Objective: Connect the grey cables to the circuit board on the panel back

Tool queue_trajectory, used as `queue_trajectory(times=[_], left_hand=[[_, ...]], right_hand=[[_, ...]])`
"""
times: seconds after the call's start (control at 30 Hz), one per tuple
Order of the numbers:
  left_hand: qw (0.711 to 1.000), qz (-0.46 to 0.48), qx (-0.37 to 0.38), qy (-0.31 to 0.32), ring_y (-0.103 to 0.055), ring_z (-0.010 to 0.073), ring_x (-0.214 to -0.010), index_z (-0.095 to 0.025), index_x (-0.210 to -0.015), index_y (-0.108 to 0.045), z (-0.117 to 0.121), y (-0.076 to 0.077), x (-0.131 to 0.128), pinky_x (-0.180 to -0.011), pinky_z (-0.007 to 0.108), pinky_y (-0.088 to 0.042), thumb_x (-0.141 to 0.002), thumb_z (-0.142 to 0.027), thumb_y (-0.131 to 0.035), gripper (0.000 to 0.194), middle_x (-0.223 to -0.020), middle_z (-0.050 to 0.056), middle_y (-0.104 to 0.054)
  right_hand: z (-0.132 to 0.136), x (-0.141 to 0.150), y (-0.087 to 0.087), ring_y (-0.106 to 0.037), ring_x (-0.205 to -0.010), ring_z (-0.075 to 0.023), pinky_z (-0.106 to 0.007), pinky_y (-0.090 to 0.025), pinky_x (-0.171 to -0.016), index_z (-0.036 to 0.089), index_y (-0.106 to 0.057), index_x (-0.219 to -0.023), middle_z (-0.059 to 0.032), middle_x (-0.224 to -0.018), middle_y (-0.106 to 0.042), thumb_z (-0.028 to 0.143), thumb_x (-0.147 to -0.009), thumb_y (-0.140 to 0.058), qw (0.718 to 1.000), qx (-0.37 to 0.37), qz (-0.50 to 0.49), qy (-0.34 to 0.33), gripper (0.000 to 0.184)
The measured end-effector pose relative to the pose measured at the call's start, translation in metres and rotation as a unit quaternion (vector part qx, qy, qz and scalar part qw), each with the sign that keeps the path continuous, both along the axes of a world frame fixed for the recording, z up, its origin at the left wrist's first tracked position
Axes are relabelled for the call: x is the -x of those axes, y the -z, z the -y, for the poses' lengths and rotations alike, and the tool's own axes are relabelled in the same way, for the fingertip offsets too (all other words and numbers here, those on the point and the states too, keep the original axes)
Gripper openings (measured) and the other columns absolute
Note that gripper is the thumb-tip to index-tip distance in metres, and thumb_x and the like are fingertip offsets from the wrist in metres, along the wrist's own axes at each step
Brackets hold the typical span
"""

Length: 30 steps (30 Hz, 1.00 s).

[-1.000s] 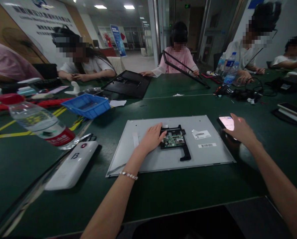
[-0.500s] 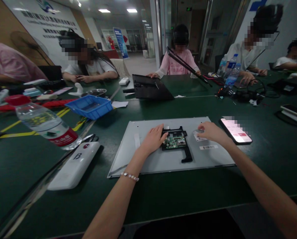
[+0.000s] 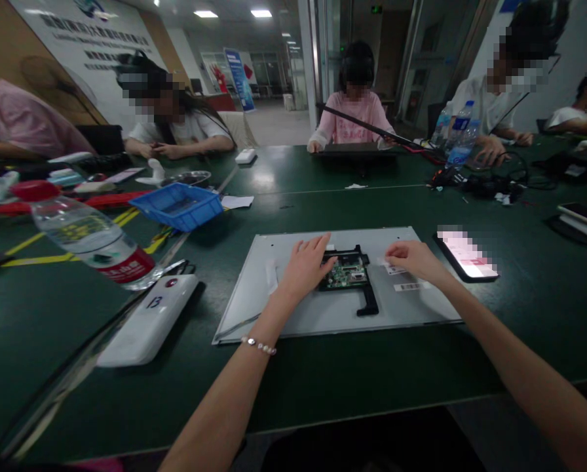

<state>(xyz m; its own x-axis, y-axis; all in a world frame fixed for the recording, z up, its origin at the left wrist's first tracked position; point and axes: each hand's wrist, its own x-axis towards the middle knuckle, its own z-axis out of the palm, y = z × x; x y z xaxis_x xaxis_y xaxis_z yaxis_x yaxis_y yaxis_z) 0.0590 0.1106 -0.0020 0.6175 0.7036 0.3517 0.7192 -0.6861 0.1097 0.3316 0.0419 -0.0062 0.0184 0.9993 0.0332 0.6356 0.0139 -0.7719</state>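
Note:
A silver-grey flat panel [image 3: 301,321], like the back of a display, lies on the table in front of me. On its middle sits a green circuit board [image 3: 345,276] in a black plastic frame [image 3: 369,300]. My left hand [image 3: 304,267] is open, its fingers spread along the frame's left side and the thumb over the board's edge. To the right of the board, my right hand [image 3: 411,261] is closed in a pinch over a white label [image 3: 394,268] on the panel. Whatever its fingertips hold is too small to tell. A barcode sticker [image 3: 410,286] shows just below.
Right of the panel lies a lit phone [image 3: 466,257]. A white power bank [image 3: 151,321], a water bottle [image 3: 94,239] and a blue tray [image 3: 178,208] stand to the left. Across the table a person holds a dark flat panel [image 3: 355,151]; other people sit along the sides.
My left fingers have lifted and spread a little. My right hand has shifted slightly left, its fingers curling lower over the label. Opposite, the person's tilted dark panel has moved back and now lies flat.

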Motion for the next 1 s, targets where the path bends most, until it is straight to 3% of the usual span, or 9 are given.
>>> queue_trajectory(times=[0.13, 0.33, 0.53, 0.77, 1.0], left_hand=[[0.993, 0.03, 0.05, 0.104, -0.043, 0.0196, -0.125, -0.018, -0.13, -0.047, 0.01, -0.008, -0.008, -0.106, 0.037, -0.032, -0.098, -0.025, -0.033, 0.036, -0.135, 0.008, -0.05], [0.977, -0.006, 0.07, 0.201, -0.038, 0.0198, -0.13, -0.023, -0.125, -0.053, 0.03, -0.019, -0.021, -0.108, 0.039, -0.03, -0.098, -0.032, -0.036, 0.033, -0.137, 0.006, -0.046], [0.977, -0.086, 0.026, 0.192, -0.028, 0.0232, -0.135, -0.027, -0.124, -0.053, 0.047, -0.015, -0.031, -0.112, 0.051, -0.013, -0.097, -0.029, -0.037, 0.031, -0.139, 0.003, -0.045], [0.975, -0.092, 0.028, 0.201, -0.03, 0.022, -0.134, -0.025, -0.124, -0.053, 0.048, -0.014, -0.033, -0.112, 0.048, -0.018, -0.097, -0.026, -0.035, 0.032, -0.135, 0.004, -0.048], [0.974, -0.062, 0.057, 0.209, -0.033, 0.0209, -0.133, -0.024, -0.123, -0.053, 0.043, -0.01, -0.032, -0.111, 0.045, -0.02, -0.095, -0.025, -0.04, 0.031, -0.137, 0.004, -0.048]], right_hand=[[0.005, 0.015, -0.002, -0.065, -0.073, -0.016, -0.029, -0.049, -0.071, 0.017, -0.068, -0.085, -0.0055, -0.078, -0.071, 0.03, -0.075, -0.063, 0.99, 0.065, -0.122, -0.035, 0.016], [0.005, 0.023, 0.006, -0.065, -0.071, -0.0156, -0.028, -0.049, -0.068, 0.016, -0.068, -0.081, -0.0055, -0.077, -0.071, 0.027, -0.073, -0.065, 0.983, 0.096, -0.149, -0.057, 0.014], [0.0, 0.02, 0.018, -0.066, -0.068, -0.0171, -0.029, -0.051, -0.067, 0.018, -0.068, -0.082, -0.004, -0.075, -0.071, 0.028, -0.071, -0.065, 0.992, 0.052, -0.092, -0.064, 0.015], [0.003, 0.025, 0.021, -0.064, -0.066, -0.0151, -0.028, -0.05, -0.062, 0.019, -0.07, -0.088, -0.0064, -0.096, -0.069, 0.029, -0.071, -0.064, 0.997, -0.051, -0.002, -0.056, 0.021], [0.004, 0.026, 0.018, -0.062, -0.065, -0.0139, -0.027, -0.049, -0.06, 0.019, -0.068, -0.092, -0.006, -0.098, -0.069, 0.027, -0.073, -0.062, 0.996, -0.049, -0.034, -0.067, 0.021]])
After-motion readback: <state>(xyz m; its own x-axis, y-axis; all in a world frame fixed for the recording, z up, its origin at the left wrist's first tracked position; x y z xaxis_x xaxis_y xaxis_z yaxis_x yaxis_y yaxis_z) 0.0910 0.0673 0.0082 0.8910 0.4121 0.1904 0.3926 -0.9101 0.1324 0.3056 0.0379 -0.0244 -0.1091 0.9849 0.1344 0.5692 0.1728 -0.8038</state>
